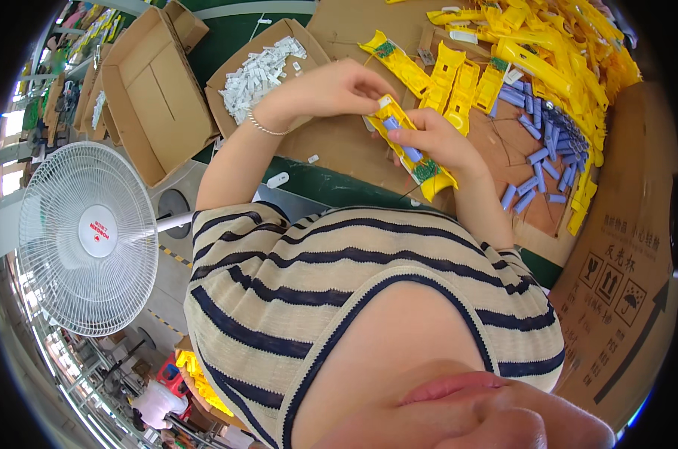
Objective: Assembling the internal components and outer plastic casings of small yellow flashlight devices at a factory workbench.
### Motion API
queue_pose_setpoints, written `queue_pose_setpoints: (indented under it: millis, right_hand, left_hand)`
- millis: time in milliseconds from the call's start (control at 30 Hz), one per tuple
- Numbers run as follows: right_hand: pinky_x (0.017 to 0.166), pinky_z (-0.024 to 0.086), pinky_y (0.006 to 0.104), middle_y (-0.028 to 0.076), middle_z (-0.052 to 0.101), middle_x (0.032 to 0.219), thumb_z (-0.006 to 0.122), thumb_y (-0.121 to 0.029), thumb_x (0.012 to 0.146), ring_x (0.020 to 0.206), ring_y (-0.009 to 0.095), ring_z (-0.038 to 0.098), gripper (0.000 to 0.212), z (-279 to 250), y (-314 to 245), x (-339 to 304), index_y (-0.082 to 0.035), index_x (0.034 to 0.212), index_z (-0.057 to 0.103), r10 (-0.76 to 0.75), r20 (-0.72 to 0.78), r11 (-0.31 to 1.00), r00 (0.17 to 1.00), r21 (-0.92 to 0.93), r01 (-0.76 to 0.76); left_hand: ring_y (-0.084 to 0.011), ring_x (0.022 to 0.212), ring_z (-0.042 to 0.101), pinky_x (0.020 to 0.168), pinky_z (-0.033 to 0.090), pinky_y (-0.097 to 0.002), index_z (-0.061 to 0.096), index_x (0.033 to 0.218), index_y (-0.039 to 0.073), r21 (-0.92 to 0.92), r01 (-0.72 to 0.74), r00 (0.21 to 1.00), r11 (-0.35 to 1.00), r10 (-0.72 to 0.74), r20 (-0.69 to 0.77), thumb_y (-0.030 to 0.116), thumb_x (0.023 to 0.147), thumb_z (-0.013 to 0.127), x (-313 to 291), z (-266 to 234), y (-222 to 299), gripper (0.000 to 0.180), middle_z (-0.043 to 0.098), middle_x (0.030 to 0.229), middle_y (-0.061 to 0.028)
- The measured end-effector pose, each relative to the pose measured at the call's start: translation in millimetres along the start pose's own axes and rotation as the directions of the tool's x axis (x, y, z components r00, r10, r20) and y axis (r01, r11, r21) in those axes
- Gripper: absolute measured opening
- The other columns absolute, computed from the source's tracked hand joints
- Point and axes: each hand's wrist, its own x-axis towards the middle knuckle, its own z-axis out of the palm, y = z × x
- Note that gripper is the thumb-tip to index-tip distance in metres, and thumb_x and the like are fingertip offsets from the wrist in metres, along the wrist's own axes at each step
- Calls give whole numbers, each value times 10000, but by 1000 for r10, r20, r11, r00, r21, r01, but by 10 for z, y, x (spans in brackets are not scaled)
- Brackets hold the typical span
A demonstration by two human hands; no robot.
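The yellow housing (437, 187) is in front of the person's chest, above the near edge of the desk (320, 183), and it lies aslant, with its hollow side turned up. The right hand (442, 142) has hold of it: the fingers are curled around the far side and the thumb is bent over the inside, against a blue-violet cell (411, 153). I judge that this grip supports the shell from outside, while the thumb prevents the cell from rolling out. A green circuit board (426, 170) sits at the lower end, free of the fingers.

The left hand (348, 86) is at the upper end, by a white piece (384, 102). Its fingers are bent and drawn close together, leaving only a small gap; because they cover their own tips, I cannot tell whether they pinch something.

Around the work, each kind of part has its own place, probably so that either hand may reach it without searching. The small white parts (268, 71) are heaped in a low carton (313, 49) on the left side, where the walls stop them from scattering. Loose cells (541, 176) lie on the right, beside a big pile of yellow shells (571, 60). Several other housings (445, 73) rest side by side just beyond the hands, perhaps to be within short reach.
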Motion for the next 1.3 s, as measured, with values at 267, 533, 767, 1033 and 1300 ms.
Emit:
queue_pose_setpoints:
  millis: [267,533,767,1033,1300]
  right_hand:
    - [665,504,253,81,638,860,556,-300,892,753,143,625,367,-250,118,68,15,1078,584,-94,-157,987,983,115,113]
    - [774,485,258,95,611,1075,530,-147,900,891,148,611,333,-642,-172,-492,29,1183,544,-326,-613,941,719,-139,308]
    - [762,501,276,143,577,1149,498,-90,912,896,178,619,306,-1041,-39,-1061,56,1178,530,-228,-850,941,476,-66,333]
    - [745,498,267,140,599,1110,506,-110,913,865,159,618,294,-1076,45,-1524,51,1157,542,-174,-936,933,306,-57,355]
    - [742,488,255,117,586,1126,513,-112,910,877,134,603,288,-950,54,-1156,29,1159,549,-189,-872,962,452,-73,263]
  left_hand:
    - [-107,819,630,698,529,-234,602,1133,-2,-32,176,983,984,-178,-41,149,822,594,200,-469,-130,346,657,917,-72]
    - [-268,925,628,794,549,-269,517,1028,-143,-519,-28,548,854,-421,-723,27,819,571,633,-2549,-1695,274,584,1046,-181]
    - [-186,716,651,635,553,-242,601,872,-65,-636,30,229,771,-625,-747,119,803,604,1241,-3194,-2693,196,636,847,-105]
    - [-347,1030,559,848,467,-428,583,1031,-27,367,777,269,512,257,-928,365,751,626,1732,-2656,-1374,484,599,1033,-229]
    - [-356,1041,557,879,466,-382,543,1183,5,844,314,941,435,-23,-338,430,785,623,2164,-1262,-872,588,561,1151,-234]
